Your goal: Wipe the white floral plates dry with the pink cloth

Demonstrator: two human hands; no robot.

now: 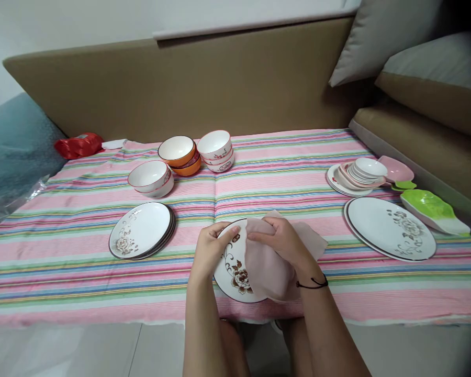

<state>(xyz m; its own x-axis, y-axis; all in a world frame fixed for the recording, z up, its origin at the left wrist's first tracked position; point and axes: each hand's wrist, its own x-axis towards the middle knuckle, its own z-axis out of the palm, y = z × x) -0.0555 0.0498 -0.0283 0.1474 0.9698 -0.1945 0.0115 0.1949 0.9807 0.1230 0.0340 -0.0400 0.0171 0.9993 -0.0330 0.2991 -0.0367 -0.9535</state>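
Observation:
A white plate with a dark rim and brown flowers (241,280) is held in front of me, its right part covered by a thin pale pink cloth (269,269). My left hand (215,243) grips the plate's upper left edge, thumb on its face and fingers behind. On the cloth lies my right hand (284,238), its fingers closed on the fabric over the plate's upper part. The cloth hangs past the plate on the right. Left of the hands sits a stack of similar flowered plates (145,229).
Bowls stand in stacks: red-rimmed ones (149,178), orange ones (178,152) and white ones (215,146). At right are large oval plates (377,225), small dishes (367,170) and a green leaf-shaped dish (427,207). A red bundle (79,145) lies far left on the striped cloth (267,178).

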